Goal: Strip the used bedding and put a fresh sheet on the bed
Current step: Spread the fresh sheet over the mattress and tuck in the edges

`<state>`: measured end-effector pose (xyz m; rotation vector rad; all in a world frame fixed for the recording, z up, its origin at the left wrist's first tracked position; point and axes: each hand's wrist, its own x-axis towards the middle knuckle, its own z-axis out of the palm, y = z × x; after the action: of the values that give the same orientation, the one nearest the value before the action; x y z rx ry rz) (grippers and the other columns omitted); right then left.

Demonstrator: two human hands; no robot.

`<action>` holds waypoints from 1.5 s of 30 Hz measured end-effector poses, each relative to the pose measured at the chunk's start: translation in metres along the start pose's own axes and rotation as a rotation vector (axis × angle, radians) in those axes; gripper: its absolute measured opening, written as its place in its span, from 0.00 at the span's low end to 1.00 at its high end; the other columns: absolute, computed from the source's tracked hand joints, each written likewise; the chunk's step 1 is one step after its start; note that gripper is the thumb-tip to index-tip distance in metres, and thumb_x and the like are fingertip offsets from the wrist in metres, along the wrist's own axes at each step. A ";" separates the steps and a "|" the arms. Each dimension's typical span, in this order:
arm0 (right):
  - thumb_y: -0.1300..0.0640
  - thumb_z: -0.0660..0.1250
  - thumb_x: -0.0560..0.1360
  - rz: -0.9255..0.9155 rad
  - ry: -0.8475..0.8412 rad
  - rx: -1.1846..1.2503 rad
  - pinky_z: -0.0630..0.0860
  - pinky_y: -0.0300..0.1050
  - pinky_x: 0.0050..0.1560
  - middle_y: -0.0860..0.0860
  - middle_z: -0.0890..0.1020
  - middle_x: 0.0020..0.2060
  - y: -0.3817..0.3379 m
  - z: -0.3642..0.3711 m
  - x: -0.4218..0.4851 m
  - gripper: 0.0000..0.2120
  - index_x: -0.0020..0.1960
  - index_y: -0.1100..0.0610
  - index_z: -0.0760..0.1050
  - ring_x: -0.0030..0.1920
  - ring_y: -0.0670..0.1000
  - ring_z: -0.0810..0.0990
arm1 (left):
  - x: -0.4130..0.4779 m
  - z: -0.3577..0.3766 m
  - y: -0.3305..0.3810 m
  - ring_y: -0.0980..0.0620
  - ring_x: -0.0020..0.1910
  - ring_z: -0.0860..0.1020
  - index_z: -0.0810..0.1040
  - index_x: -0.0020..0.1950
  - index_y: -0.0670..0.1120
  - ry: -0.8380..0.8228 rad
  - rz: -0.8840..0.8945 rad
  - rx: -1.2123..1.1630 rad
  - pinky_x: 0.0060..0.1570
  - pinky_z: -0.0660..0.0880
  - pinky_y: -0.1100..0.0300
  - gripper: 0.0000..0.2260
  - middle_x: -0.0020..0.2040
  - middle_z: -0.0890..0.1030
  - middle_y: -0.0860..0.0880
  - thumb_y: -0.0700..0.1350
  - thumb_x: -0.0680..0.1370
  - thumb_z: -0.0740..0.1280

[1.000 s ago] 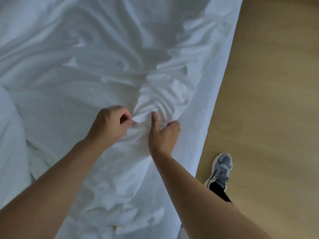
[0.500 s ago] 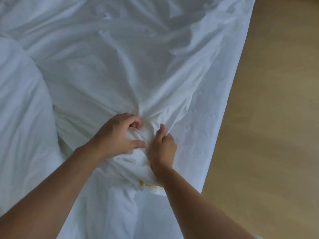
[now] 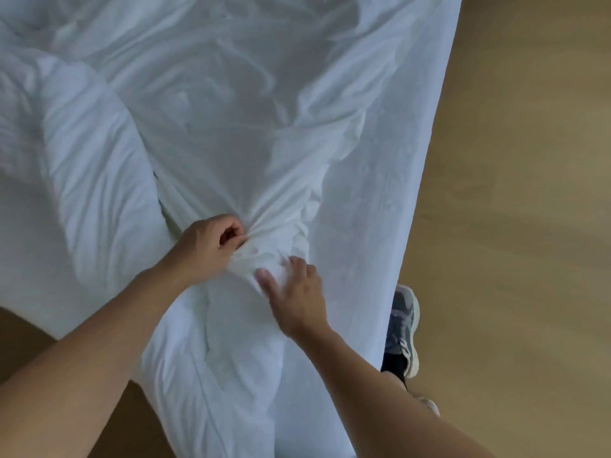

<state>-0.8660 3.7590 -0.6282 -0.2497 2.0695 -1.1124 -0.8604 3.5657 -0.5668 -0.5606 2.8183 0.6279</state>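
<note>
White sheet (image 3: 264, 143) lies rumpled across the mattress (image 3: 380, 200), beside the wooden floor (image 3: 512, 226). The left grip (image 3: 211, 246) pinches a tight gather of it, fingers curled. The right grip (image 3: 294, 292) sits just beside, fingers spread, pressing the cloth. A grey shoe (image 3: 403, 328) stands at the mattress edge.

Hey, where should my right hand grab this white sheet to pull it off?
Probably the bunch in the white sheet where the creases fan in, right beside the left hand pinching it. Bring the right hand forward from the near side and close over it: the cloth is raised and gathered there, flatter elsewhere.
</note>
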 end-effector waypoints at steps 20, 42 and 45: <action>0.56 0.69 0.70 -0.541 0.770 -0.420 0.66 0.53 0.46 0.53 0.75 0.51 0.039 0.067 -0.063 0.13 0.54 0.54 0.76 0.47 0.57 0.73 | -0.076 0.076 -0.057 0.54 0.50 0.79 0.76 0.59 0.49 -0.284 -0.316 -0.114 0.39 0.69 0.67 0.32 0.50 0.80 0.56 0.67 0.63 0.78; 0.56 0.59 0.74 0.157 0.650 -0.247 0.68 0.46 0.42 0.60 0.82 0.44 -0.066 0.082 0.021 0.09 0.46 0.57 0.78 0.47 0.64 0.79 | -0.099 0.012 -0.152 0.38 0.73 0.61 0.48 0.82 0.56 -0.302 -0.039 0.078 0.67 0.67 0.38 0.49 0.76 0.58 0.44 0.74 0.70 0.66; 0.53 0.58 0.72 0.098 0.728 -0.224 0.67 0.45 0.38 0.53 0.78 0.36 -0.075 0.066 0.023 0.10 0.42 0.57 0.75 0.41 0.60 0.75 | -0.110 0.020 -0.122 0.38 0.70 0.64 0.52 0.80 0.59 -0.344 0.086 -0.042 0.67 0.69 0.40 0.45 0.73 0.63 0.44 0.73 0.69 0.68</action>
<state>-0.8489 3.6605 -0.6038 0.1836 2.8157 -0.9963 -0.7095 3.5077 -0.5994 -0.3048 2.5198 0.7241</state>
